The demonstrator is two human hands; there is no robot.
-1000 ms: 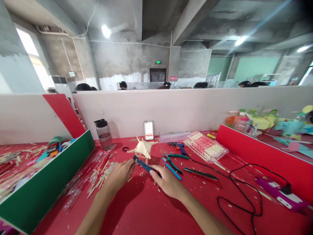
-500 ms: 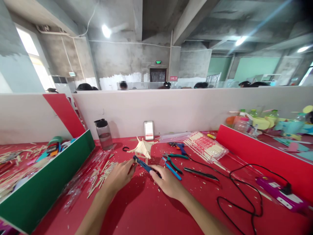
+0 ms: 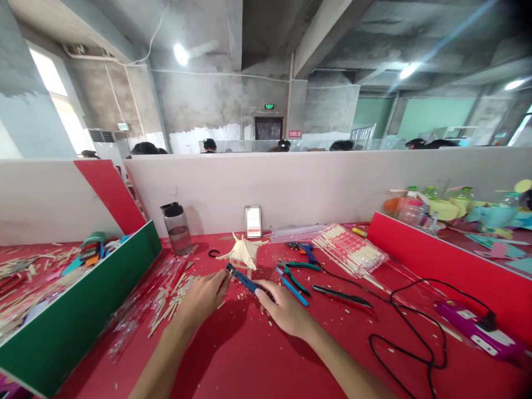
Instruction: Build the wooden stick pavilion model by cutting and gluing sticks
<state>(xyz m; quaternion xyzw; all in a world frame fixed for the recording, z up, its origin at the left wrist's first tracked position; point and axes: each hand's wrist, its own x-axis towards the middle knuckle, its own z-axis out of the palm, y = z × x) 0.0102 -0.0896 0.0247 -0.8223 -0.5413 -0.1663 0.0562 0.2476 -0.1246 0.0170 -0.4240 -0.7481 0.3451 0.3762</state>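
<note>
My right hand (image 3: 286, 311) grips the handles of blue cutting pliers (image 3: 241, 277) low over the red table (image 3: 257, 360). The pliers' jaws point left toward my left hand (image 3: 203, 297), whose fingertips meet them; whatever is pinched there is too small to make out. Just behind the pliers stands a small pavilion model (image 3: 243, 252) built of pale wooden sticks. Wood chips lie scattered around both hands.
Loose sticks and plastic wrappers (image 3: 166, 293) lie at left beside a green divider (image 3: 83, 310). Green pliers (image 3: 297, 272), a glue gun (image 3: 303, 249), a chopstick pack (image 3: 349, 249), a black cable (image 3: 407, 327) and a power strip (image 3: 477, 327) lie right. A bottle (image 3: 178, 227) and phone (image 3: 253, 220) stand behind.
</note>
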